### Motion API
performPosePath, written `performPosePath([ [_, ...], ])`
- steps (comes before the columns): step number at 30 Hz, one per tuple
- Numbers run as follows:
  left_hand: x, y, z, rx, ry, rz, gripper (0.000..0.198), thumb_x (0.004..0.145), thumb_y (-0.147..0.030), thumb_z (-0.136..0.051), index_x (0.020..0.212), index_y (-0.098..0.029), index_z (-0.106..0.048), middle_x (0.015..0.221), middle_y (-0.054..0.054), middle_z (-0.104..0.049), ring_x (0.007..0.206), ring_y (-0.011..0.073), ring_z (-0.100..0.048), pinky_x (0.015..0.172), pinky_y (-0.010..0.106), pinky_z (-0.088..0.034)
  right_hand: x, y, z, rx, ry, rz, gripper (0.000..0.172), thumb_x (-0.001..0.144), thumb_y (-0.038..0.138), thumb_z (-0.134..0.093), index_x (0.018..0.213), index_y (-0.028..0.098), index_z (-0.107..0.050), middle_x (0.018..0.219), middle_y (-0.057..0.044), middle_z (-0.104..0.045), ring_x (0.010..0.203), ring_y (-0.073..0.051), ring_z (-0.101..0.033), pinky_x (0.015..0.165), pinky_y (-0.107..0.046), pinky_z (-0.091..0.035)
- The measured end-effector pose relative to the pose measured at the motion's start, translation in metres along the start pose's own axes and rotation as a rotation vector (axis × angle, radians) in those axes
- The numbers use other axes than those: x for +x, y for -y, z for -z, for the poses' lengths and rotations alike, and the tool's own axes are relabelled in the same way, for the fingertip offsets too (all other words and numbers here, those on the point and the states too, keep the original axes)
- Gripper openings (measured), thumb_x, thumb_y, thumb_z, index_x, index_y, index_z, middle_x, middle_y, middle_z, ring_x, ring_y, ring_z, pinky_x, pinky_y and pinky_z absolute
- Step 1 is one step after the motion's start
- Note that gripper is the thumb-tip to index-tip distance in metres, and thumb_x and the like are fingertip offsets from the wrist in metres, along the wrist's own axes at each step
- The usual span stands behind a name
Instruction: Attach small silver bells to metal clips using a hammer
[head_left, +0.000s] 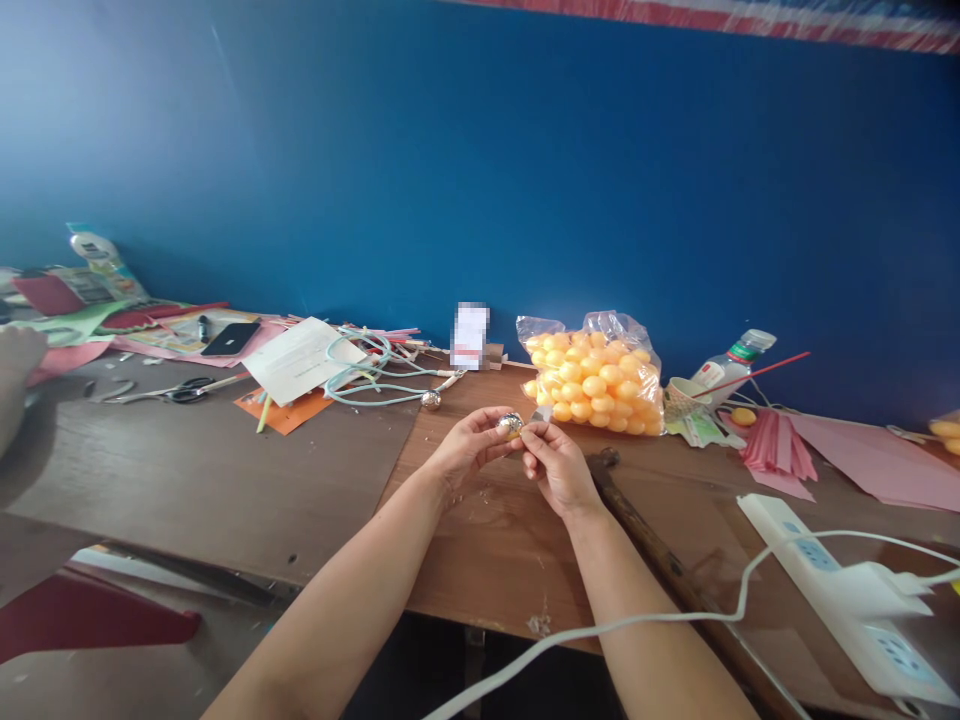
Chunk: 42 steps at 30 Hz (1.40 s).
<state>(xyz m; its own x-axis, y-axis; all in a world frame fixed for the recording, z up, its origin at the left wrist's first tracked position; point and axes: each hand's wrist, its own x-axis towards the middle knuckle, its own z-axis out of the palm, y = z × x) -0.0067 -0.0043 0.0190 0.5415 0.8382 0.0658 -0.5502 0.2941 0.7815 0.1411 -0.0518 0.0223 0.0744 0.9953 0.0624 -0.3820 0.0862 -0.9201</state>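
Observation:
My left hand [475,446] is closed around a small shiny silver ball [509,425], pinched between thumb and fingers above the table. A trace of yellow shows at the ball's right side. Right beside it, my right hand [556,462] pinches a small thin silvery piece [541,414]; whether it is joined to the ball I cannot tell. Behind my hands lies a clear plastic bag of yellow-orange balls [592,380]. A second silver ball [430,399] rests on the table to the left, near a coiled pale blue cable [367,370].
Scissors [191,390], a phone [231,339] and papers [300,355] lie to the left, where another person's hand [19,365] reaches in. Rightward are a paper cup [682,397], a bottle [735,368], pink paper [877,460] and a power strip [810,560]. Its white cable [600,630] crosses my right forearm.

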Motion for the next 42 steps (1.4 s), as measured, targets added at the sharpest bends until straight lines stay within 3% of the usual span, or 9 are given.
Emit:
performPosePath([
  [42, -0.0027, -0.0028, -0.0041, 0.025, -0.021, 0.015, 0.034, 0.072, -0.017, -0.074, 0.104, -0.013, -0.063, 0.108, 0.010, -0.065, 0.084, 0.0156, -0.066, 0.092, 0.038, -0.049, -0.0007, 0.0026, 0.0003, -0.001, -0.015, -0.027, 0.024, 0.068, 0.031, -0.077, 0.078, 0.019, -0.058, 0.069, 0.000, -0.067, 0.047, -0.006, -0.047, 0.042, -0.017, -0.038],
])
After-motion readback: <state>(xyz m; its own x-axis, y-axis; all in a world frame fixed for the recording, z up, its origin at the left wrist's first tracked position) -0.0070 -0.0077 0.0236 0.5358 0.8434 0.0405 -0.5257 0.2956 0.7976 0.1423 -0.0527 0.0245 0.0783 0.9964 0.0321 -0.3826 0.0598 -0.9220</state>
